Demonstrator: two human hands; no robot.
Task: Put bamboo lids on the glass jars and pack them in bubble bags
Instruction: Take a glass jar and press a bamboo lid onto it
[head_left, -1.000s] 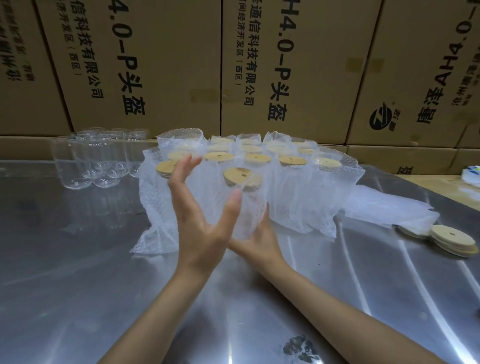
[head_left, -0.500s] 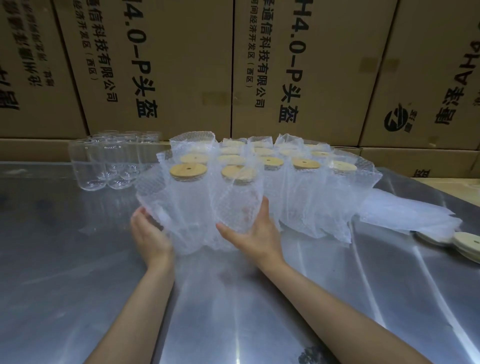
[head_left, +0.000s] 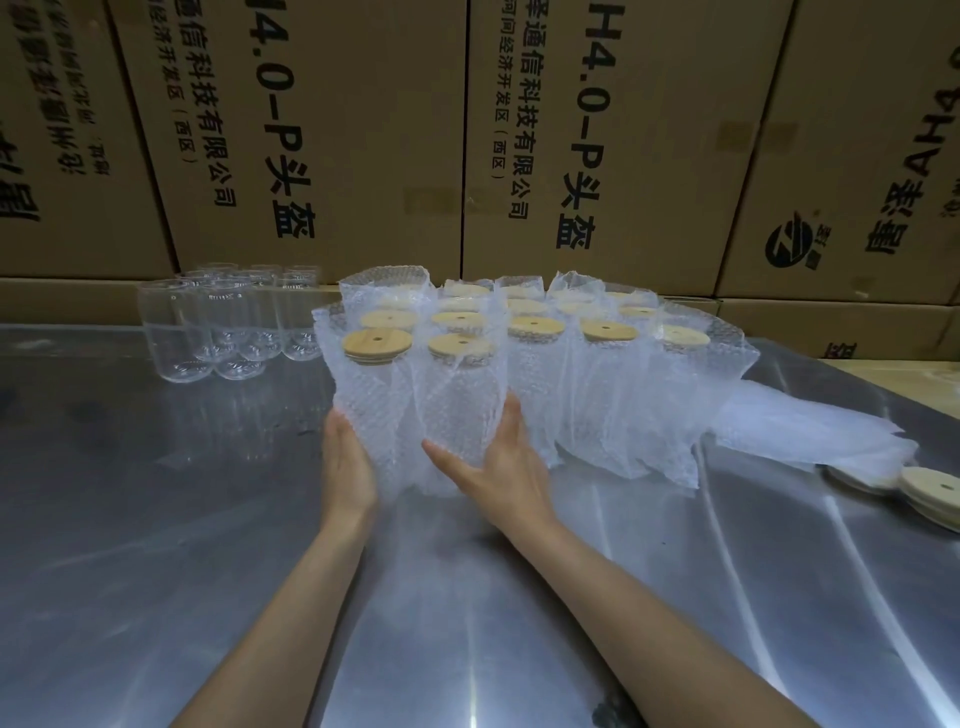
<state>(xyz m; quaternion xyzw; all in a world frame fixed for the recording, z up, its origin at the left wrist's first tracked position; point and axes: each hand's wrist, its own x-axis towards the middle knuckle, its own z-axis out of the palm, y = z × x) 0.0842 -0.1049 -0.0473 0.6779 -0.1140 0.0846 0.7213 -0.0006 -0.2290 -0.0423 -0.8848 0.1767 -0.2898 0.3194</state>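
Hands flank two upright bagged jars (head_left: 415, 415) at the pack's near-left corner: your left hand (head_left: 347, 467) presses flat on the left one, your right hand (head_left: 501, 465) cups the other, apparently open. Bare jars (head_left: 228, 322) stand far-left, nearer your left.

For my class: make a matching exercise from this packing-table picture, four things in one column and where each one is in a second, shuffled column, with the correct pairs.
Things
1. bare glass jars
2. loose bamboo lids
3. cardboard boxes
4. bagged jars

Places
A. stacked behind the table
B. at the right edge of the table
C. at the back left of the table
D. grouped in the middle of the table

Pairs: 1-C, 2-B, 3-A, 4-D
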